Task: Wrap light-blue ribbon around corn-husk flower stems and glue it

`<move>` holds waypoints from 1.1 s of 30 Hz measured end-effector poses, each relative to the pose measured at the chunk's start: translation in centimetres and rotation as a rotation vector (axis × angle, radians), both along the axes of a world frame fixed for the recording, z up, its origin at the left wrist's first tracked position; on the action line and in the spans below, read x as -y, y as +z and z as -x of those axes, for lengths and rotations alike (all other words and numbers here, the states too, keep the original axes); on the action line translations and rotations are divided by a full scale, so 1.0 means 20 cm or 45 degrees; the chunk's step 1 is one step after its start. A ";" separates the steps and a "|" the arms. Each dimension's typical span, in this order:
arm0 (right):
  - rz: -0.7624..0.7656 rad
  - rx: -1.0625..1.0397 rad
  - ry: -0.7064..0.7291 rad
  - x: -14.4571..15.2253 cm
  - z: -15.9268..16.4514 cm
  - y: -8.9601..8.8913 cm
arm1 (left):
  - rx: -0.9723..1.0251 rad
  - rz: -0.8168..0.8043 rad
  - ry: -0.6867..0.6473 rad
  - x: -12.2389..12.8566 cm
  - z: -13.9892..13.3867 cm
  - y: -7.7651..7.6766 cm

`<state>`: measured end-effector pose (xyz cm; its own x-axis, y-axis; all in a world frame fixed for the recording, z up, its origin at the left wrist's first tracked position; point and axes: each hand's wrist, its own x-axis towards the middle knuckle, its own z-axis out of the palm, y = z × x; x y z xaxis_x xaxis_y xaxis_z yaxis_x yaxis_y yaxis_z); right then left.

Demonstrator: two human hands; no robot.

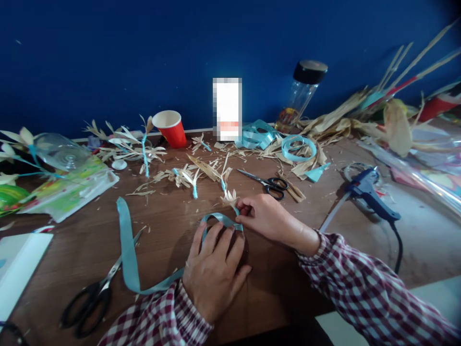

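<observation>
Left hand (215, 269) lies flat, fingers spread toward 12 o'clock; right hand (268, 218) at 1 o'clock, fingertips pinched.

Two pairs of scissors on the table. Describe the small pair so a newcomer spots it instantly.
Start at the red paper cup by the blue wall, then go right and toward the person across the wooden table. The small scissors lie open among dried husk scraps, just beyond the right hand. The large black-handled scissors lie near the front edge, left of the left hand.
</observation>
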<state>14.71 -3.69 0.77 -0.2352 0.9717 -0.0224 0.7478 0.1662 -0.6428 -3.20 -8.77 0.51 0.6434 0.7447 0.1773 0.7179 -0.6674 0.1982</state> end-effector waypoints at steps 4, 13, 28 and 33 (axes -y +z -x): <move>-0.012 0.000 -0.004 0.00 0.00 0.00 | -0.022 0.027 -0.005 -0.01 -0.01 0.00; -0.031 0.002 0.021 0.00 0.00 0.00 | -0.046 0.027 0.011 -0.02 0.01 -0.01; -0.051 0.076 -0.034 0.00 0.03 0.01 | -0.150 0.073 0.125 0.00 -0.01 0.04; -0.045 0.111 -0.038 0.00 0.04 0.01 | -0.133 0.073 0.124 0.00 -0.01 0.04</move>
